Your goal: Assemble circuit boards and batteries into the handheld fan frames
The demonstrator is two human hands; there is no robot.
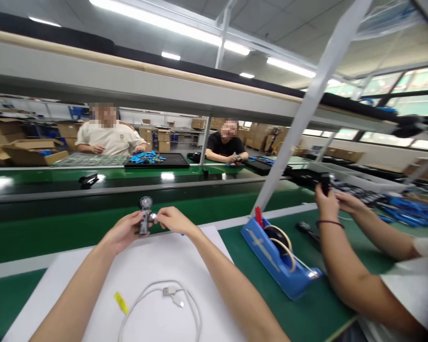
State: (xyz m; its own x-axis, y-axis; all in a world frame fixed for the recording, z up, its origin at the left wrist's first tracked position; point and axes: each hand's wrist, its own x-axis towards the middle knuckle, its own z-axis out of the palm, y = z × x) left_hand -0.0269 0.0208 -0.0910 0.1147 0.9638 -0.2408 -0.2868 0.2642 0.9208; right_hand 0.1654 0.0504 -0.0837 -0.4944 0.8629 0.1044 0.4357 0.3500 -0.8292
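My left hand [123, 232] is closed around a small dark-and-grey handheld device with a round, clear-looking head [146, 203], held upright above the far edge of a white sheet [157, 266]. My right hand [174, 220] pinches at the device's right side, where a tiny bright spot shows; what its fingers hold is too small to make out. Nearer me on the sheet lies a looped white USB cable [142, 292], its connectors [173, 294] side by side. A yellow tag [121, 302] is beside the cable's left part.
To the right, a blue tape dispenser [274, 261] stands on the green table [231, 237]. Beyond it a co-worker's hands [333, 202] hold a dark object. A conveyor belt [57, 192] carrying a black part [88, 180] runs across ahead. A slanted white post [306, 109] rises to a shelf.
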